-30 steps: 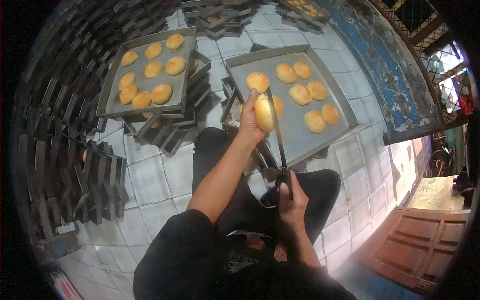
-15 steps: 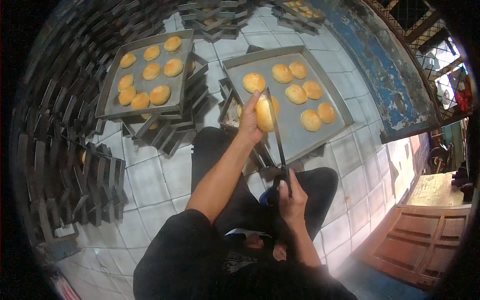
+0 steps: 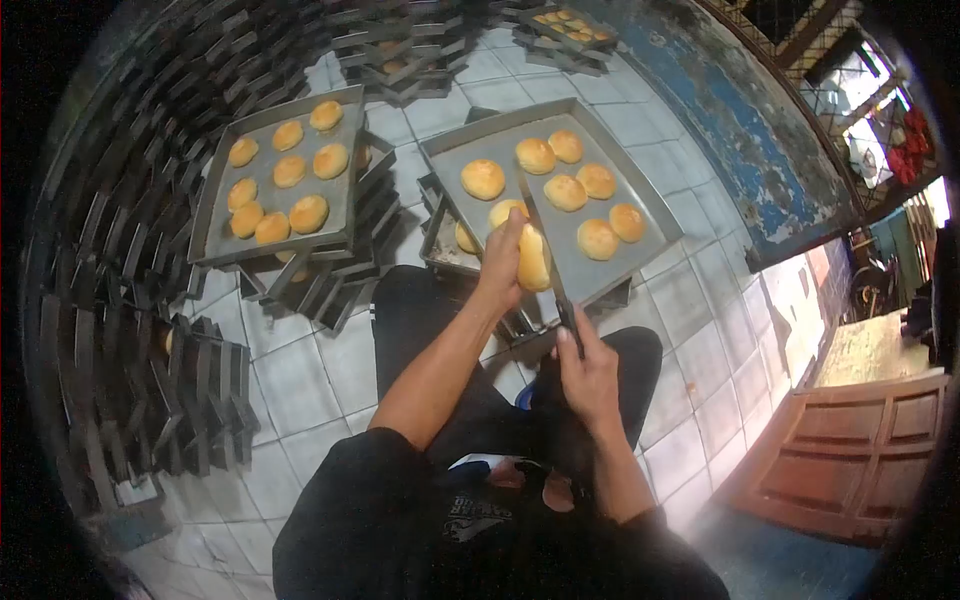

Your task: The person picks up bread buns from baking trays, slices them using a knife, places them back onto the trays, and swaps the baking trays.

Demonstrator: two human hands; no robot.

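Observation:
My left hand (image 3: 501, 268) is closed round a golden bun (image 3: 535, 262), its thumb on top, over the near left part of a metal tray (image 3: 640, 255). In my right hand (image 3: 590, 372) is a long knife (image 3: 545, 235) with a dark handle. The blade runs lengthwise along the held bun's right side; how deep it sits in the bread I cannot tell. Just past my left thumb another bun (image 3: 507, 211) shows in part. A single bun (image 3: 483, 179) lies at the tray's left, and several more buns (image 3: 565, 192) sit in pairs across the right side.
To the left, a second tray (image 3: 345, 150) of buns rests on stacked trays. Tall piles of dark metal trays (image 3: 120, 200) line the left side. A tray of buns (image 3: 572, 27) stands far back. At right are a peeling blue panel (image 3: 730, 150) and a wooden door panel (image 3: 850, 450).
My right hand has pushed the knife forward along the bun, away from my body. My left hand and its bun have shifted slightly nearer to me. The whole view has also shifted a little.

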